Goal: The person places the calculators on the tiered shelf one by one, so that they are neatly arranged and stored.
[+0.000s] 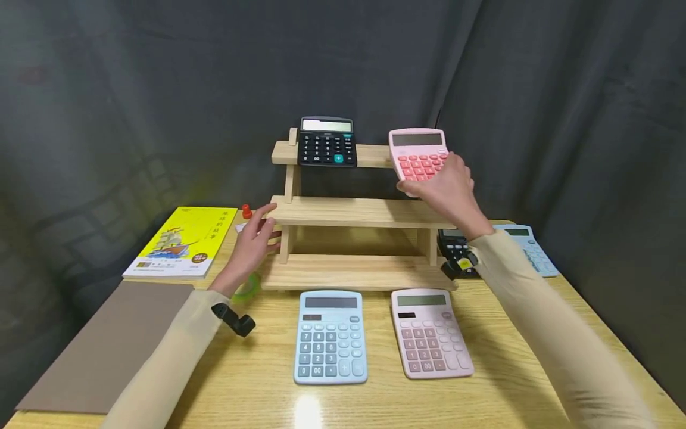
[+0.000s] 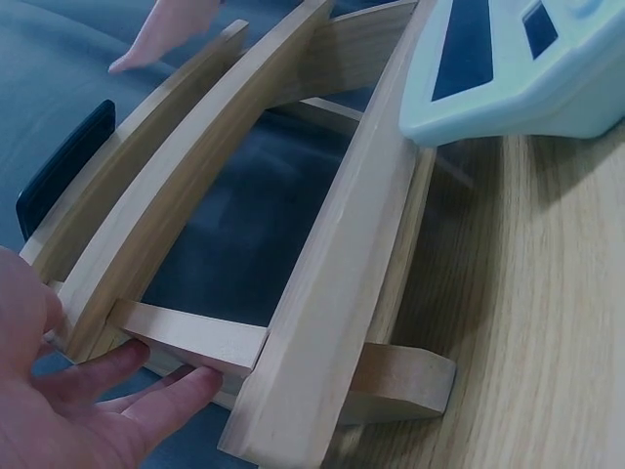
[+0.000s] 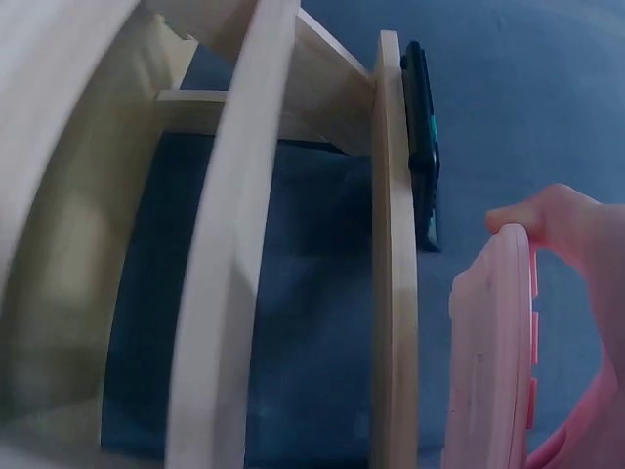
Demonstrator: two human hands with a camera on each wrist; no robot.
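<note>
A three-tier wooden rack (image 1: 354,212) stands mid-table. My right hand (image 1: 447,190) grips a pink calculator (image 1: 419,156) at the right end of the top tier; the right wrist view shows that pink calculator (image 3: 493,362) edge-on beside the top shelf (image 3: 393,293). A black calculator (image 1: 327,142) leans on the top tier at the left. My left hand (image 1: 256,238) rests with straight fingers against the rack's left upright (image 2: 190,337). In front of the rack lie a blue calculator (image 1: 329,335) and another pink calculator (image 1: 430,331).
A yellow book (image 1: 184,241) and a brown board (image 1: 102,348) lie at the left. Behind my right arm sit a black calculator (image 1: 452,244) and a light blue calculator (image 1: 530,247). A small red object (image 1: 246,211) stands near the rack's left end. Dark curtain hangs behind.
</note>
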